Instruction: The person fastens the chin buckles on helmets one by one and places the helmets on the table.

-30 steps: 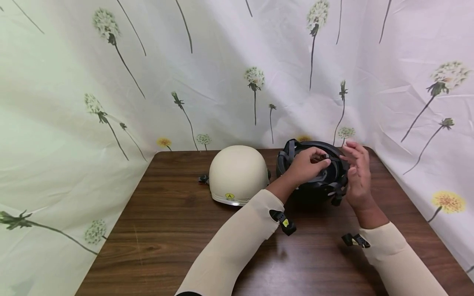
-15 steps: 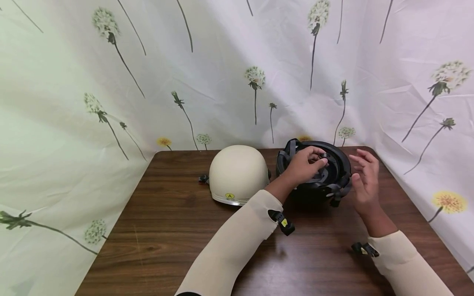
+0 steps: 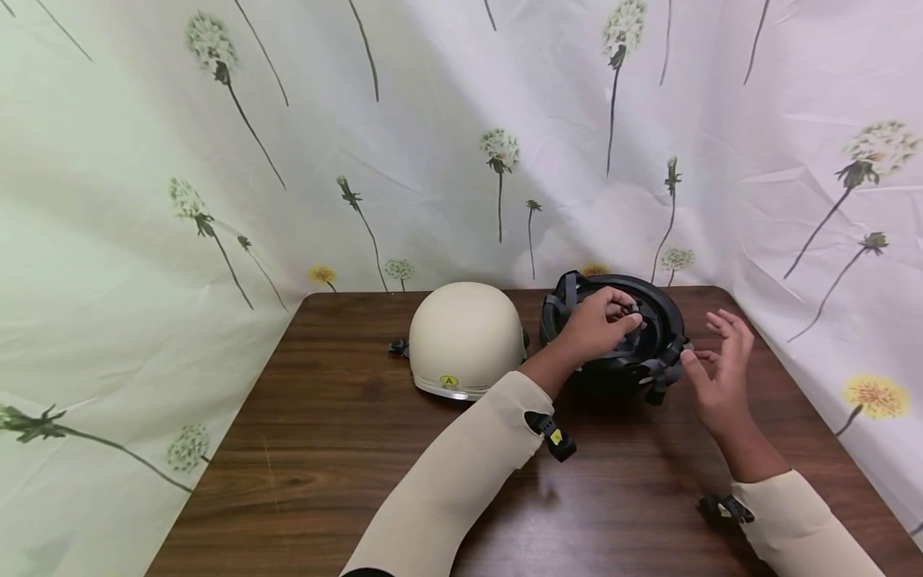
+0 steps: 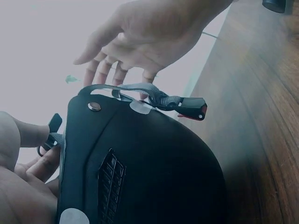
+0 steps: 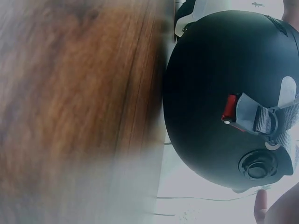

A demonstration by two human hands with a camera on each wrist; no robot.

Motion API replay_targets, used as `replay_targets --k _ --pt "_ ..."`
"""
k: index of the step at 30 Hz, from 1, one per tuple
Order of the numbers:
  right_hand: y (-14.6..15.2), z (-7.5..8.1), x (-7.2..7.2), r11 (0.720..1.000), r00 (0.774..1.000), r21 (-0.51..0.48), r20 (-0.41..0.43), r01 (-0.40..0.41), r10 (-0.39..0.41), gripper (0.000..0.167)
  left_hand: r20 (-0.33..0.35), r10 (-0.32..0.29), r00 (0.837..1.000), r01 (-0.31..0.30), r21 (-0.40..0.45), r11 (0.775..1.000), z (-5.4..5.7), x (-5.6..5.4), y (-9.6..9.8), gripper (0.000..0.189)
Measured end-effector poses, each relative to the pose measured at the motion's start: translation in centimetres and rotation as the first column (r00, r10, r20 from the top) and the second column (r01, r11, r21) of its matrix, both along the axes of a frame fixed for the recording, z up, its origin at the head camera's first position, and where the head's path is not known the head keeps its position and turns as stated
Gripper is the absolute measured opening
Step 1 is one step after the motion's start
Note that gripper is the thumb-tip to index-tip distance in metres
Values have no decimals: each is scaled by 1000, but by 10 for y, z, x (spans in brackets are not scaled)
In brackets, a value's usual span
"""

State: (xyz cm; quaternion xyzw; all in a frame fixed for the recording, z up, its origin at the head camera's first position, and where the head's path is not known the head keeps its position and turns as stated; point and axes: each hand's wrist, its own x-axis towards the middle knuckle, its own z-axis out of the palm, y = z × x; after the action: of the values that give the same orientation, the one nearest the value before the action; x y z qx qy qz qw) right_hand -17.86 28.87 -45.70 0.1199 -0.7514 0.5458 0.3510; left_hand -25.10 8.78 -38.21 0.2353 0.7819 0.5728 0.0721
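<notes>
A black helmet [image 3: 594, 377] lies upside down at the right of the table, its padded inside facing up. My left hand [image 3: 594, 324] reaches over its opening and pinches a black strap buckle [image 4: 53, 130] between thumb and fingers. My right hand [image 3: 721, 381] is beside the helmet's right rim with fingers spread and lightly bent. Its thumb [image 5: 261, 203] shows near the rim in the right wrist view. On that side hangs a grey chin strap [image 4: 163, 100] ending in a black buckle with a red part [image 5: 230, 108].
A cream helmet [image 3: 465, 336] with a yellow sticker marked A stands upright just left of the black one. Both are on a dark wood table [image 3: 310, 449]. Behind it hangs a white curtain [image 3: 425, 160] printed with dandelions.
My right hand has moved right and toward me, away from the helmet's opening to outside its rim. The left hand still pinches the buckle in nearly the same place.
</notes>
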Motion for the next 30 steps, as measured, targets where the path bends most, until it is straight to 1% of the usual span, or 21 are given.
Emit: replay_targets --k 5,10,13,16,20,23,27,30 --pt "8 -5 0 1000 996 7 89 3 -4 68 -15 8 1000 -9 -26 1000 2 2 1 20" --pt "12 -6 3 999 992 35 127 13 -17 78 -16 30 999 -31 -35 999 6 2 0 20" --pt "16 -7 5 997 988 77 153 23 -35 90 -16 43 999 -44 -23 999 8 3 -2 20" --pt "19 -8 7 993 981 113 187 28 -49 100 -18 41 999 -41 -8 999 9 4 -3 21" --pt "19 -9 9 989 974 144 219 28 -59 106 -13 26 1000 -26 13 1000 9 5 -4 21" --pt "20 -10 8 990 973 143 227 6 -38 108 -3 18 1000 -18 21 1000 9 5 -4 20" --pt "18 -10 7 994 976 110 218 -25 0 111 1 18 1000 -18 11 1000 8 4 -4 19" --pt "17 -10 5 995 979 98 206 -20 -1 112 3 24 1000 -24 0 1000 8 4 -4 18"
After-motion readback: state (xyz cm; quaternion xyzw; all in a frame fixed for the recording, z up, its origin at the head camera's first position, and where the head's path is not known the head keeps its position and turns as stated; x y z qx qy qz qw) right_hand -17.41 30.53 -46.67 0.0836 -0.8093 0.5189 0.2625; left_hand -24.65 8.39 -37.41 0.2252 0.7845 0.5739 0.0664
